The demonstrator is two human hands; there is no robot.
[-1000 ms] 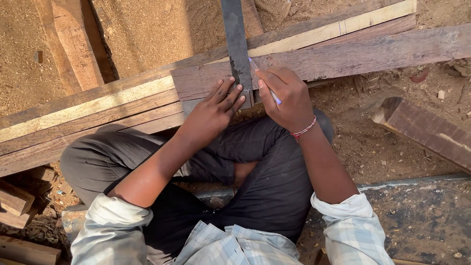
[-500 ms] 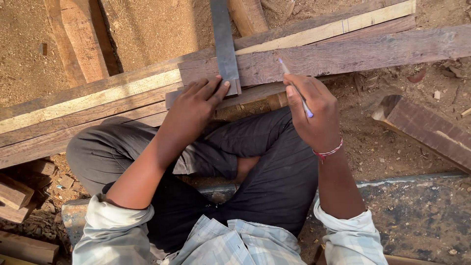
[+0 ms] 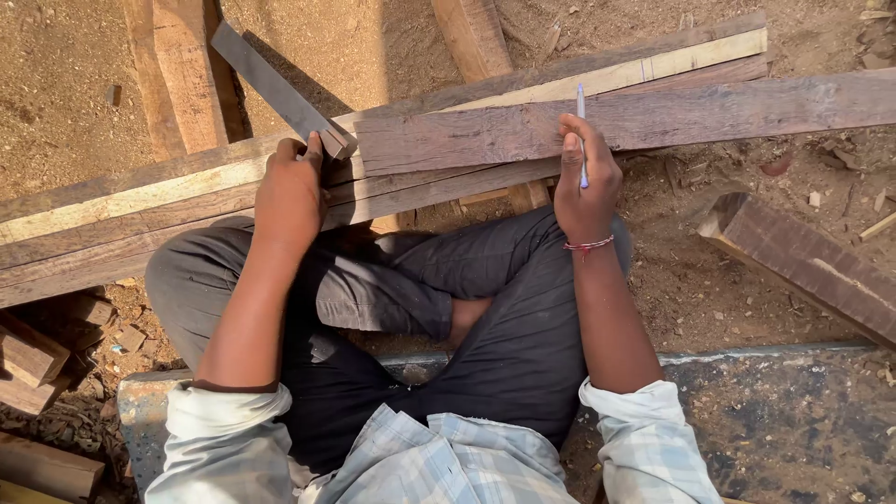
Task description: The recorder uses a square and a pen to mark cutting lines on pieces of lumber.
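Observation:
A dark weathered plank [image 3: 653, 117] lies across a stack of longer boards in front of my crossed legs. My left hand [image 3: 291, 191] grips the stock of a try square; its grey metal blade [image 3: 271, 86] is swung off to the upper left, off the dark plank and out over a sloping timber. My right hand [image 3: 586, 177] rests on the plank's near edge and holds a pen [image 3: 581, 131] pointing upward across the wood.
Pale and brown boards [image 3: 140, 210] are stacked under the plank, running left to right. A thick timber block [image 3: 803, 257] lies on the sawdust ground at right. Small offcuts [image 3: 33, 359] sit at the lower left. Two sloping timbers [image 3: 182, 70] lie beyond the stack.
My left hand has pulled the try square off the dark plank and swung it leftward. My right hand moved right along the plank, and the pen turned upright.

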